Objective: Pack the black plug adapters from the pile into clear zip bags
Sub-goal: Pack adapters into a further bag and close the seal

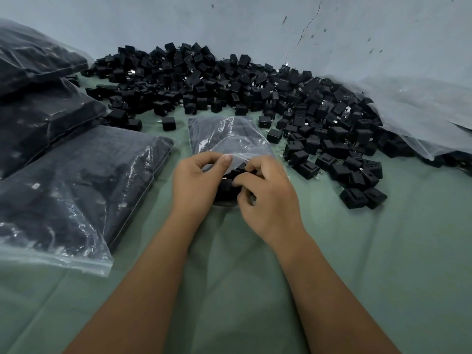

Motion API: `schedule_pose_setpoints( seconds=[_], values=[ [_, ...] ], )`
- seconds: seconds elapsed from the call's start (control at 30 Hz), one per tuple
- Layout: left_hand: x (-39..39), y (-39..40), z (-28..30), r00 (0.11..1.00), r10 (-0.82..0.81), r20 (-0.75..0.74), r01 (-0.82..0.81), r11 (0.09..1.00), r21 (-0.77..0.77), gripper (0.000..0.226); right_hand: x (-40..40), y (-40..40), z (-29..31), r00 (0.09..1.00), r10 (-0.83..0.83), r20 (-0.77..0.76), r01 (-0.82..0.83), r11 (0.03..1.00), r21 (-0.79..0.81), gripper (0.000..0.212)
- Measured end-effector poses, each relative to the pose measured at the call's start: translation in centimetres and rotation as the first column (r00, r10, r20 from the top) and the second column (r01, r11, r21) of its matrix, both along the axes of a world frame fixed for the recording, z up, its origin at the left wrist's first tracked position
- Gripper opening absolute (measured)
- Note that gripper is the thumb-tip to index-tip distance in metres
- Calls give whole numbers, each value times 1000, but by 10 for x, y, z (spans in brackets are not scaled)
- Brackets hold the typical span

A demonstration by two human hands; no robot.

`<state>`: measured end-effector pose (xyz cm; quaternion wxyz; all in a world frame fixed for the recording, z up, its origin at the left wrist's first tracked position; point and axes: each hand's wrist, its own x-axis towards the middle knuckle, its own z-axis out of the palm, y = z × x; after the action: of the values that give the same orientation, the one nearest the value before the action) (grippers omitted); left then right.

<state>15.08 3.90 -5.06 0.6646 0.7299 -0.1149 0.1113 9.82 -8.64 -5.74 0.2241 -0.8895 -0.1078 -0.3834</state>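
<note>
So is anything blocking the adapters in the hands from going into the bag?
Nothing visible. The left hand pinches the bag mouth, and the right hand holds adapters right at it.

Green cloth surface (pixel 383 264) set against a pale wall (pixel 229 19)

The near and middle ground is covered by a dull green cloth, lightly creased. At the far side it is met by a pale blue-grey wall, which is marked by dark specks and a thin crack (pixel 304 31) running down right of centre. The scene is lit evenly and softly.
</note>
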Motion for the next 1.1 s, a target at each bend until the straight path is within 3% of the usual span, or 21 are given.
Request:
schedule_pose_setpoints(
  seconds=[0.2,0.3,0.53,0.67,0.83,1.1],
  values=[
    [1,1,-2,1000,5,19,-6,999,39,11,-2,1,2,998,25,-56,-24,1000,18,27],
    [2,1,-3,1000,28,4,-28,997,72,13,-5,2,3,998,0,-59,3,998,63,18],
    [0,-1,-3,998,53,27,-57,985,164,21,-4,1,5,965,-222,-141,205,971,-124,13],
    [-3,0,0,997,27,75,-42,979,200,14,-4,2,5,971,-136,-197,123,989,-76,16],
    [-3,1,3,984,23,179,-63,973,223,17,2,8,7,929,-7,-370,-9,999,-42,18],
    [-2,-1,-2,857,23,515,-232,910,344,23,11,16,15,867,-186,-462,162,982,-93,35]
  ],
)
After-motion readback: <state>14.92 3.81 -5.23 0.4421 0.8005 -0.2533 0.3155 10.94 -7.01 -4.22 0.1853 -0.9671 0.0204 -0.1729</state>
